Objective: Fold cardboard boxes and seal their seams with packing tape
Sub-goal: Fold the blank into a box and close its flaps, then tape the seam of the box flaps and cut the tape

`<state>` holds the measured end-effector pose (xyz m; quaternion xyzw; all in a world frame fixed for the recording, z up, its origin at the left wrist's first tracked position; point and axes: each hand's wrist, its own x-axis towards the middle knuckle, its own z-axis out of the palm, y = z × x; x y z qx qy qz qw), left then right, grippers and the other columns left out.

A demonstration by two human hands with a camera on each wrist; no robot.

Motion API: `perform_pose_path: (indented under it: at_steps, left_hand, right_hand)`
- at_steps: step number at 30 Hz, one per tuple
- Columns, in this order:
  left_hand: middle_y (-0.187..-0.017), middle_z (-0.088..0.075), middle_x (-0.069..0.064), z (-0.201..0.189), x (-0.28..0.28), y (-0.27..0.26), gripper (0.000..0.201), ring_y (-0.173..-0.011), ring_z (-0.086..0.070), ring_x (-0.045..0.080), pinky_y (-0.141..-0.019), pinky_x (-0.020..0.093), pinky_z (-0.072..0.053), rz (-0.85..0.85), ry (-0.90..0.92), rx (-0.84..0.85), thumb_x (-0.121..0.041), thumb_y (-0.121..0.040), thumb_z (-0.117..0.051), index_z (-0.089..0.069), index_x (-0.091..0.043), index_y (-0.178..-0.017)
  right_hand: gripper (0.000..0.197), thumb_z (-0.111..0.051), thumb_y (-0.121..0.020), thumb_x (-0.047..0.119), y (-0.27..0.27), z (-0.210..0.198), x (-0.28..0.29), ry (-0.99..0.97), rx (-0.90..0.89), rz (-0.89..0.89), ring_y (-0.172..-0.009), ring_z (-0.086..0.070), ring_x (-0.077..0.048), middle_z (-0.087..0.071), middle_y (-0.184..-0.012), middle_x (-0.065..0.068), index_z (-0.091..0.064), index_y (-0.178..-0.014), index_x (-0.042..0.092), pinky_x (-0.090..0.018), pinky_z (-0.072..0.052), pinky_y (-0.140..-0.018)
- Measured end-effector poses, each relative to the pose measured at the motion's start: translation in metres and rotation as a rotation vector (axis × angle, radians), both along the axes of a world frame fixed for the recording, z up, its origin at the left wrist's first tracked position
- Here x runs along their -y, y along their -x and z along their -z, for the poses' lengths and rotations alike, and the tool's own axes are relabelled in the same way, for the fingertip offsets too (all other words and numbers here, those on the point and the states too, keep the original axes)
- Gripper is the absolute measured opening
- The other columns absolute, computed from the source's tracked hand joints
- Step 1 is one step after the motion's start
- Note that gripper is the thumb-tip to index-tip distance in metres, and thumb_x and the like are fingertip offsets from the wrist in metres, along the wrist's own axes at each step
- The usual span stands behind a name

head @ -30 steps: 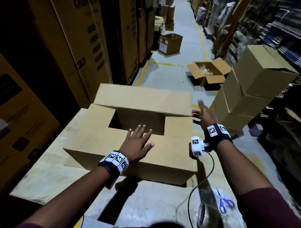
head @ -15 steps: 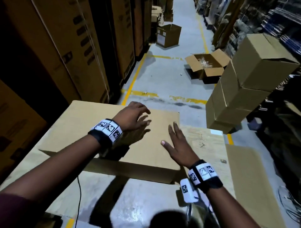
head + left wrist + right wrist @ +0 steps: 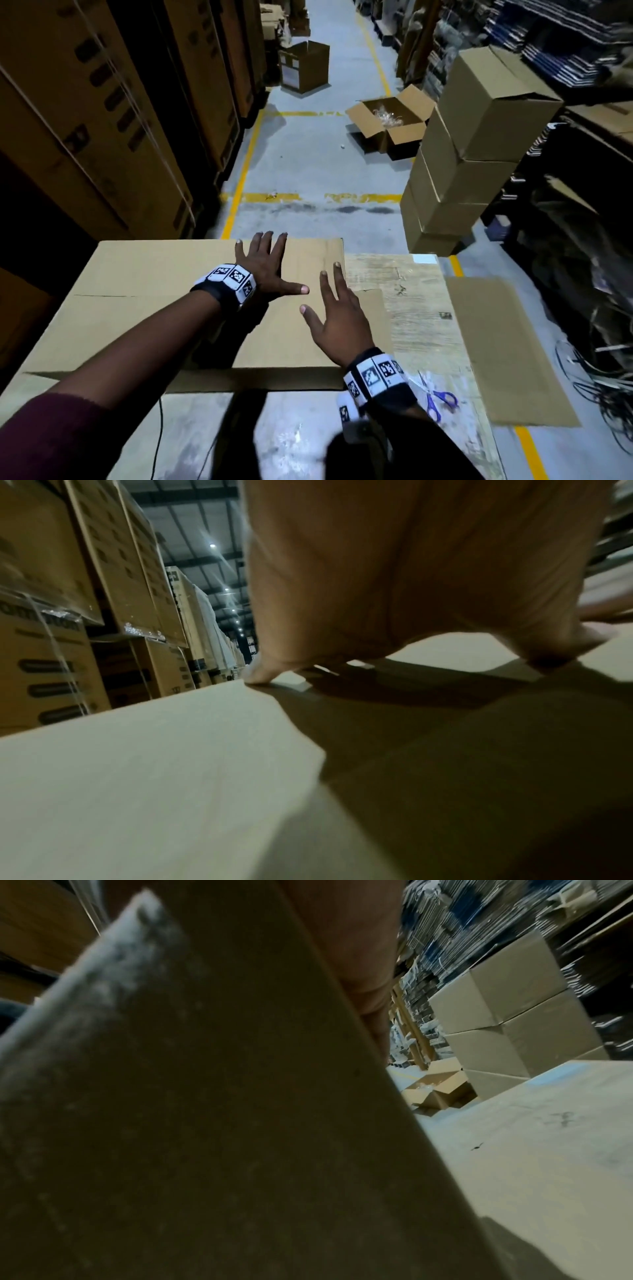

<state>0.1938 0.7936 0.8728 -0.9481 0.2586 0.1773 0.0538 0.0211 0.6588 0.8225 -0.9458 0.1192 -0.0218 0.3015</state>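
Observation:
A brown cardboard box point(image 3: 147, 318) stands on the work table point(image 3: 421, 318) with its top flaps folded shut. My left hand point(image 3: 265, 270) lies flat on the far flap, fingers spread, thumb near the seam. My right hand point(image 3: 334, 322) presses flat on the near flap at the box's right end, fingers straight. From the left wrist view the palm point(image 3: 394, 574) arches over the box top point(image 3: 171, 764) with fingertips touching it. The right wrist view is mostly filled by a dark cardboard panel point(image 3: 222, 1123). No tape roll shows.
Blue-handled scissors point(image 3: 440, 399) lie on the table by my right wrist. A flat cardboard sheet point(image 3: 507, 346) sticks out past the table's right edge. A stack of sealed boxes point(image 3: 469, 154) stands right; an open box point(image 3: 390, 123) sits on the aisle floor. Tall cartons point(image 3: 102, 120) line the left.
The open flaps were folded down and the box top is closed. Both hands moved onto the top; the left has flattened from a curled pose, the right shifted a little toward the right end.

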Motion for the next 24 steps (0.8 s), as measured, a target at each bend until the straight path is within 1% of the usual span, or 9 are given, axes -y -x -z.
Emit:
perform_pose_path:
  at_steps: [3,6,8,11,13,15,18,20,24]
  left_hand:
    - [-0.167,0.014,0.007,-0.013,-0.002,0.01,0.128,-0.154,0.012,0.03,-0.12,0.061,-0.003,0.006,0.036,-0.046,-0.094,-0.066,-0.05,0.011,-0.031,-0.158]
    - [-0.166,-0.006,0.014,-0.026,-0.011,0.032,0.091,-0.152,-0.006,0.036,-0.118,0.061,-0.018,0.108,0.098,-0.053,-0.073,-0.088,-0.049,-0.012,-0.029,-0.159]
    - [-0.16,-0.021,0.014,-0.027,-0.015,0.051,0.069,-0.148,-0.018,0.036,-0.114,0.059,-0.026,0.19,0.182,-0.032,-0.059,-0.095,-0.048,-0.028,-0.028,-0.154]
    - [-0.162,-0.023,0.014,-0.024,-0.013,0.092,0.061,-0.15,-0.017,0.033,-0.118,0.05,-0.025,0.289,0.391,-0.004,-0.043,-0.1,-0.048,-0.033,-0.02,-0.154]
    - [-0.161,-0.028,0.016,-0.021,-0.002,0.125,0.058,-0.15,-0.02,0.033,-0.121,0.042,-0.022,0.355,0.586,-0.017,-0.035,-0.101,-0.052,-0.037,-0.014,-0.153]
    - [-0.156,-0.037,0.015,-0.017,0.012,0.158,0.053,-0.147,-0.028,0.031,-0.118,0.037,-0.022,0.421,0.737,-0.118,-0.031,-0.1,-0.055,-0.045,-0.012,-0.148]
    - [-0.135,-0.06,0.014,0.001,0.028,0.202,0.04,-0.126,-0.054,0.031,-0.106,0.037,-0.04,0.495,0.837,-0.235,-0.027,-0.099,-0.059,-0.058,-0.01,-0.135]
    - [-0.121,-0.068,0.012,0.016,0.036,0.225,0.032,-0.112,-0.063,0.03,-0.095,0.036,-0.048,0.463,0.831,-0.292,-0.023,-0.099,-0.059,-0.063,-0.01,-0.127]
    - [-0.108,-0.073,0.013,0.071,0.051,0.251,0.025,-0.102,-0.068,0.031,-0.087,0.036,-0.053,0.24,0.678,-0.438,-0.024,-0.097,-0.059,-0.071,-0.009,-0.112]
  right_hand:
    - [0.077,-0.037,-0.1,0.066,0.004,-0.003,0.0,-0.014,0.005,0.004,-0.156,-0.013,-0.029,0.017,-0.169,0.014,-0.009,-0.163,0.032,-0.046,-0.025,-0.122]
    - [0.071,-0.038,-0.103,0.061,0.015,-0.014,-0.002,-0.134,0.042,0.054,-0.157,-0.011,-0.023,0.009,-0.171,0.009,-0.015,-0.163,0.03,-0.043,-0.019,-0.125]
    - [0.068,-0.041,-0.104,0.055,0.029,-0.021,-0.002,-0.177,0.135,0.13,-0.156,-0.015,-0.022,-0.006,-0.171,-0.001,-0.024,-0.162,0.025,-0.042,-0.021,-0.124]
    - [0.065,-0.054,-0.103,0.041,0.071,-0.006,0.006,-0.151,0.212,0.365,-0.149,-0.031,-0.031,-0.033,-0.161,-0.018,-0.037,-0.155,0.007,-0.039,-0.028,-0.12]
    - [0.072,-0.064,-0.099,0.038,0.109,0.02,0.015,-0.137,0.08,0.562,-0.144,-0.036,-0.037,-0.039,-0.154,-0.024,-0.036,-0.153,0.0,-0.04,-0.03,-0.117]
    - [0.092,-0.068,-0.092,0.051,0.144,0.047,0.021,-0.114,-0.183,0.683,-0.146,-0.032,-0.039,-0.034,-0.157,-0.025,-0.028,-0.156,-0.001,-0.042,-0.03,-0.117]
    - [0.116,-0.072,-0.082,0.065,0.173,0.083,0.017,-0.113,-0.416,0.699,-0.15,-0.027,-0.036,-0.026,-0.163,-0.023,-0.018,-0.158,-0.004,-0.045,-0.03,-0.119]
    - [0.112,-0.076,-0.081,0.059,0.177,0.095,0.01,-0.129,-0.393,0.728,-0.147,-0.034,-0.034,-0.034,-0.158,-0.024,-0.023,-0.155,-0.006,-0.044,-0.037,-0.115]
    - [0.074,-0.076,-0.086,0.04,0.177,0.097,0.019,-0.06,-0.437,0.801,-0.128,-0.055,-0.034,-0.053,-0.14,-0.02,-0.046,-0.14,-0.001,-0.038,-0.048,-0.096]
